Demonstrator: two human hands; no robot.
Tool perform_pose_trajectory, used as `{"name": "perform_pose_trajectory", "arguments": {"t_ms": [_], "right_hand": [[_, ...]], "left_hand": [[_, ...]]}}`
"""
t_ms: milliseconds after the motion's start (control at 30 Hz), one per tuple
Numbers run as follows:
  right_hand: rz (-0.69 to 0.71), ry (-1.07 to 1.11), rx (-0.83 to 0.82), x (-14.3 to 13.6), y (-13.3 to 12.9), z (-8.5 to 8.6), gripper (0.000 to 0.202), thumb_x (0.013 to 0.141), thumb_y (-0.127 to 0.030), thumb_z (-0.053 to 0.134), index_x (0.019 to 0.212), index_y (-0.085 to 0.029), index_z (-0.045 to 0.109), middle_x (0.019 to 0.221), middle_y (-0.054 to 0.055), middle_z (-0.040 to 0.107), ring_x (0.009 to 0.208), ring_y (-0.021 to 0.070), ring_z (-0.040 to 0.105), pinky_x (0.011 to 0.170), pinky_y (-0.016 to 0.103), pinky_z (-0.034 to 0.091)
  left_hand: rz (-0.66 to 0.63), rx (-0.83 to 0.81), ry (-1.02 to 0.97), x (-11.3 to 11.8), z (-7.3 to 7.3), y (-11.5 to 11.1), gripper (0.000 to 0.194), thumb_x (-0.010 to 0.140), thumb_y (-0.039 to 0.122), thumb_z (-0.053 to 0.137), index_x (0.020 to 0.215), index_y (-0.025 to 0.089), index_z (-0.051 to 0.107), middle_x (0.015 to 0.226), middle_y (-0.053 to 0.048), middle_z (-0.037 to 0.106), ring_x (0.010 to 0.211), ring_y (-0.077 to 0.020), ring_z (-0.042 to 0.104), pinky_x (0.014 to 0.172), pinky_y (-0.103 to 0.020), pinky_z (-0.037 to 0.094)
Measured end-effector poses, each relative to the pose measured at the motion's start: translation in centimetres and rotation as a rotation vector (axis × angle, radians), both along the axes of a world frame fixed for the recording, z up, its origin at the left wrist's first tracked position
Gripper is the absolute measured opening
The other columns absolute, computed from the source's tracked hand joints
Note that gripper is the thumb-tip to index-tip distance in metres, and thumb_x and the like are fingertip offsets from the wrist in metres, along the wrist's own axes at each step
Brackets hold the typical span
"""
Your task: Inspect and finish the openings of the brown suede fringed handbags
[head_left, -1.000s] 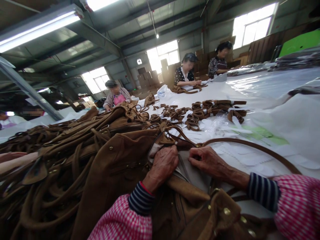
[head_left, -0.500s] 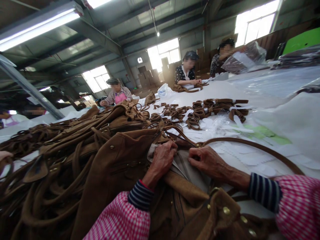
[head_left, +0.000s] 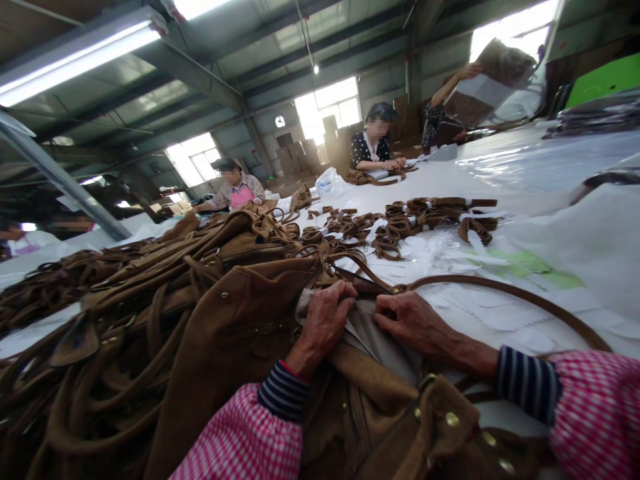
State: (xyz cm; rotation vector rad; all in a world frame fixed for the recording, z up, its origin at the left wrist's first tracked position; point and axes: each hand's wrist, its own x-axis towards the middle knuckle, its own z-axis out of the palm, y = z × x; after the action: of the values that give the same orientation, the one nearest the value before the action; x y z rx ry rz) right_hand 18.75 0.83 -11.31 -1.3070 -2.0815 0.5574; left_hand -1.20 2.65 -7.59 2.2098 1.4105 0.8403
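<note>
A brown handbag [head_left: 380, 380] lies in front of me with its mouth spread and its grey lining [head_left: 369, 328] showing. My left hand [head_left: 327, 317] is closed on the lining at the far side of the mouth, the fingertips partly hidden behind the knuckles. Closed as well, my right hand [head_left: 413, 320] pinches the lining's right edge, a short gap away from the left. A long brown strap [head_left: 510, 287] arches from the bag over my right forearm. Brass studs dot the bag's near right corner.
Brown bags [head_left: 125, 333] are heaped to my left. Bundled straps [head_left: 425, 213] and white paper pieces [head_left: 525, 313] lie on the white table beyond. Across it, one person [head_left: 377, 143] handles straps, another [head_left: 237, 190] sits behind the heap, and a third lifts a plastic-wrapped bundle [head_left: 493, 87].
My hands stay almost in place on the lining, the right one shifted slightly left. At the far right, a person has raised the plastic-wrapped bundle. A hand at the left edge has gone from view.
</note>
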Motion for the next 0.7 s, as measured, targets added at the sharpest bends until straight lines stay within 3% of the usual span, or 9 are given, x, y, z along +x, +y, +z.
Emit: {"name": "perform_pose_trajectory", "arguments": {"t_ms": [333,467,567,700], "right_hand": [[0.057,-0.111,-0.081,-0.4,0.8,1.6,0.015,0.083,-0.017,0.058,0.068,-0.019,0.057,0.061,-0.001,0.055,0.061,0.0141,0.05,0.06,0.026,0.031],[0.094,-0.05,-0.085,-1.4,2.3,2.2,0.009,0.076,-0.012,0.061,0.081,-0.016,0.066,0.073,0.001,0.065,0.069,0.0165,0.057,0.064,0.026,0.036],[0.166,0.079,-0.06,-2.3,3.1,1.5,0.021,0.076,-0.011,0.059,0.092,-0.017,0.071,0.081,0.002,0.07,0.075,0.0183,0.061,0.069,0.027,0.041],[0.129,0.163,-0.009,-2.5,3.1,-0.3,0.013,0.078,-0.015,0.057,0.083,-0.017,0.07,0.075,0.001,0.068,0.071,0.0177,0.06,0.068,0.028,0.041]], "left_hand": [[-0.044,0.01,-0.059,-0.3,-0.6,0.2,0.01,0.081,0.011,0.061,0.084,0.018,0.067,0.082,0.0,0.069,0.08,-0.0173,0.063,0.077,-0.029,0.044],[-0.062,0.018,-0.07,-0.2,-0.8,0.2,0.015,0.079,0.008,0.059,0.087,0.019,0.067,0.085,0.0,0.069,0.083,-0.0171,0.064,0.078,-0.028,0.045],[-0.069,0.029,-0.081,-0.2,-0.7,0.1,0.015,0.079,0.008,0.058,0.088,0.019,0.064,0.085,0.0,0.068,0.082,-0.0165,0.063,0.077,-0.027,0.047],[-0.06,0.033,0.019,-0.8,-0.4,0.2,0.017,0.086,0.009,0.054,0.097,0.019,0.063,0.094,-0.002,0.07,0.09,-0.0173,0.065,0.084,-0.028,0.048]]}}
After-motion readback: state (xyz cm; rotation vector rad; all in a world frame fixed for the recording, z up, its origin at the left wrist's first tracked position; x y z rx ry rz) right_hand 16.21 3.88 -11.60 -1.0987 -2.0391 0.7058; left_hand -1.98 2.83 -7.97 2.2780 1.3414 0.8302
